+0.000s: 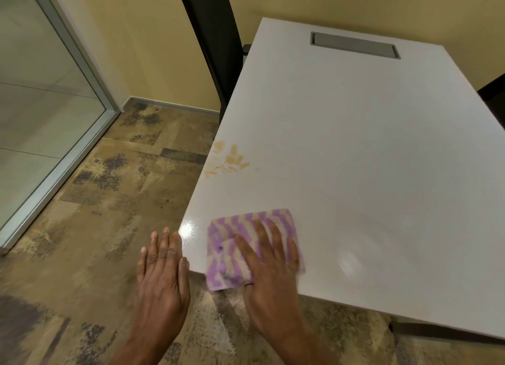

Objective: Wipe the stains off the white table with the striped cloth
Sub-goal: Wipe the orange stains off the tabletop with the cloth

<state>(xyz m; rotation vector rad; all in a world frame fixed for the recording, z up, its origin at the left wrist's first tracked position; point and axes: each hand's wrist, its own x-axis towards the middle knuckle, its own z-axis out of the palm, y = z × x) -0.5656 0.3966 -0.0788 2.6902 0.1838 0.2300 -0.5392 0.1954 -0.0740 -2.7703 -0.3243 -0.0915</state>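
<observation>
Our right hand (269, 258) lies flat, fingers spread, on the purple-and-cream striped cloth (224, 251) at the near left corner of the glossy white tabletop (355, 146). That flat hold suits pushing the cloth toward the orange-brown stains (231, 158) by the left edge. Our left hand (162, 271) hovers straight-fingered and empty beside the corner.

No lettering, label, brand, number or sign is legible on the white table (355, 146), the striped cloth (222, 228) or elsewhere.

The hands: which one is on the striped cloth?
The right hand, fingers flat on the striped cloth; the left hand is open beside the table corner, off the cloth.
</observation>
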